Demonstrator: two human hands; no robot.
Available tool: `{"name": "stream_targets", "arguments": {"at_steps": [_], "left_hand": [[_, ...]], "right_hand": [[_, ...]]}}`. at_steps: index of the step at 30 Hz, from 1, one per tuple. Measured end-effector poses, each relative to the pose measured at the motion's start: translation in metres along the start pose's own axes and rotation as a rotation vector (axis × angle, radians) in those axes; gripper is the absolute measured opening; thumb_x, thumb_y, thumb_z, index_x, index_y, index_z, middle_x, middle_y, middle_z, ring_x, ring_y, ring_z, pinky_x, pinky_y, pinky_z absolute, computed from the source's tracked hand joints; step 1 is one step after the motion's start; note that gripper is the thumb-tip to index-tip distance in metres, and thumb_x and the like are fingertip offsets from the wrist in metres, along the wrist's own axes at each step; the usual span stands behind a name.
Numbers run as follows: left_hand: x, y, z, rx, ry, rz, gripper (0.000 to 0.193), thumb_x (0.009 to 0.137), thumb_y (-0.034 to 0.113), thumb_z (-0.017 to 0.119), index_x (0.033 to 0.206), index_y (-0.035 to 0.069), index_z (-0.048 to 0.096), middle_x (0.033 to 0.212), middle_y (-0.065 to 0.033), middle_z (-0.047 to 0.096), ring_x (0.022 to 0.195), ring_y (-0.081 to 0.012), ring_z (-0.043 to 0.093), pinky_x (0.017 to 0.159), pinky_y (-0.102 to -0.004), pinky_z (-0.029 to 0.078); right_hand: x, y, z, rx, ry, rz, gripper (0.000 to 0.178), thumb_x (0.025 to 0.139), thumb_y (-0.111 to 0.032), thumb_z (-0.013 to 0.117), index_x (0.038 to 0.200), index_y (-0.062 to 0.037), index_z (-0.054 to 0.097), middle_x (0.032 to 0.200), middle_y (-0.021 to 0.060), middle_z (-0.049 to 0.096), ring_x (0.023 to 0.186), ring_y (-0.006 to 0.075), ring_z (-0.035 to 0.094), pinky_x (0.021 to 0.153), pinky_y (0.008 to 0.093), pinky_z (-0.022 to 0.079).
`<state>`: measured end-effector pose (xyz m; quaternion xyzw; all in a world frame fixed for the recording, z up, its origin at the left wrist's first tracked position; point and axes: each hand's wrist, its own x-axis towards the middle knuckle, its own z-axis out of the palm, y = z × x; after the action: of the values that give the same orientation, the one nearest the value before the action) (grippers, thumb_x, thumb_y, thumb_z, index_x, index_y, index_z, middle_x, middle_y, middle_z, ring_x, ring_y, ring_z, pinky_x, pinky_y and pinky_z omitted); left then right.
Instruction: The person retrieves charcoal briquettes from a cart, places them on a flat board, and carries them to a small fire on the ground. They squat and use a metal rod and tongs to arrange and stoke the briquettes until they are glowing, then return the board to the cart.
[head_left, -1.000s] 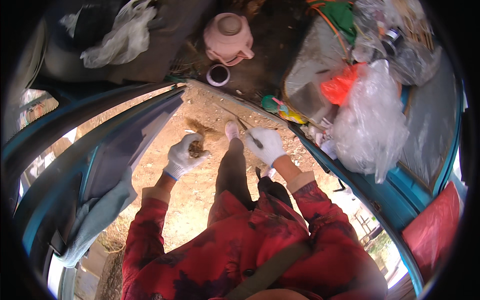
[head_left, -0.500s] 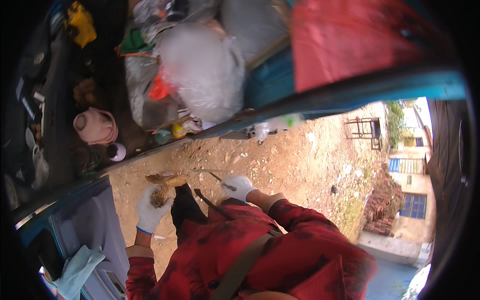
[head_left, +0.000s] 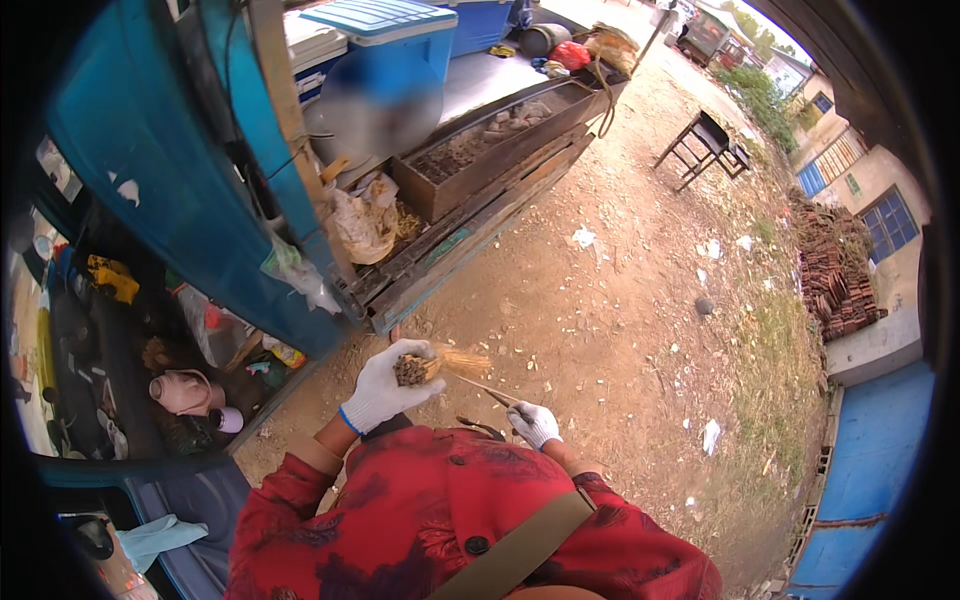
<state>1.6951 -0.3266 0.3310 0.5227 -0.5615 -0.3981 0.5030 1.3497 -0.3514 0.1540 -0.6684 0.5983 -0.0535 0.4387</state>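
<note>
Left hand [head_left: 378,391] clasped round the straw bundle [head_left: 464,361], strands fanning out above the bare ground [head_left: 570,310]. Light, springy, probably brittle-tipped; that thick end looks the place to grip! Right hand [head_left: 536,424] clutches a slim tool [head_left: 494,394].

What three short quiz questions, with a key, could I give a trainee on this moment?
1. Multiple choice: which hand holds the straw bundle? (a) right, (b) left, (c) neither.
2. True or false: the right hand holds a thin tool.
3. Fill in: both hands wear mainly ____ gloves.

Key: 1. b, the left hand; 2. true; 3. white.
</note>
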Motion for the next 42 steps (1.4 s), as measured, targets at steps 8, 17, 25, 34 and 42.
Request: {"name": "stream_targets", "arguments": {"at_steps": [8, 17, 25, 34, 42], "left_hand": [[0.154, 0.039, 0.102, -0.095, -0.19, 0.546, 0.055, 0.069, 0.005, 0.087, 0.115, 0.005, 0.057, 0.115, -0.016, 0.065, 0.108, -0.0283, 0.065, 0.087, -0.035, 0.055], [0.393, 0.03, 0.164, 0.161, -0.179, 0.859, 0.056, 0.074, 0.028, 0.084, 0.121, 0.012, 0.056, 0.12, -0.0125, 0.064, 0.093, -0.0286, 0.069, 0.065, -0.0315, 0.055], [0.642, 0.048, 0.243, 0.387, -0.091, 0.984, 0.056, 0.072, 0.024, 0.086, 0.118, 0.01, 0.059, 0.116, -0.0148, 0.065, 0.094, -0.0302, 0.07, 0.07, -0.0337, 0.058], [0.924, 0.044, 0.344, 0.552, 0.209, 1.087, 0.048, 0.07, 0.017, 0.076, 0.116, 0.016, 0.063, 0.122, -0.0033, 0.064, 0.088, -0.0226, 0.07, 0.067, -0.03, 0.056], [1.16, 0.056, 0.356, 0.866, 0.319, 0.882, 0.048, 0.076, 0.021, 0.081, 0.118, 0.016, 0.06, 0.12, -0.002, 0.065, 0.097, -0.0235, 0.069, 0.077, -0.0319, 0.057]], "right_hand": [[-0.022, 0.147, -0.051, 0.313, 0.311, 0.455, 0.029, 0.091, -0.03, 0.057, 0.103, -0.007, 0.07, 0.072, 0.0127, 0.071, 0.063, 0.0213, 0.071, 0.065, 0.0329, 0.055], [-0.006, 0.358, -0.124, 0.085, 0.55, 0.84, 0.023, 0.081, -0.022, 0.057, 0.075, -0.0017, 0.067, 0.068, 0.0091, 0.068, 0.061, 0.0199, 0.062, 0.06, 0.0375, 0.047], [0.031, 0.425, -0.237, -0.329, 0.583, 0.992, 0.029, 0.08, -0.026, 0.054, 0.078, -0.0011, 0.067, 0.074, 0.0155, 0.069, 0.066, 0.0313, 0.067, 0.058, 0.0444, 0.049], [0.251, 0.442, -0.452, 0.119, 0.877, 0.921, 0.021, 0.084, -0.022, 0.056, 0.089, -0.0027, 0.065, 0.076, 0.0135, 0.067, 0.063, 0.0273, 0.066, 0.055, 0.04, 0.051], [0.483, 0.379, -0.64, 0.963, 0.933, 0.522, 0.018, 0.088, -0.018, 0.059, 0.098, -0.0041, 0.063, 0.078, 0.0118, 0.065, 0.06, 0.0238, 0.064, 0.052, 0.0362, 0.053]]}}
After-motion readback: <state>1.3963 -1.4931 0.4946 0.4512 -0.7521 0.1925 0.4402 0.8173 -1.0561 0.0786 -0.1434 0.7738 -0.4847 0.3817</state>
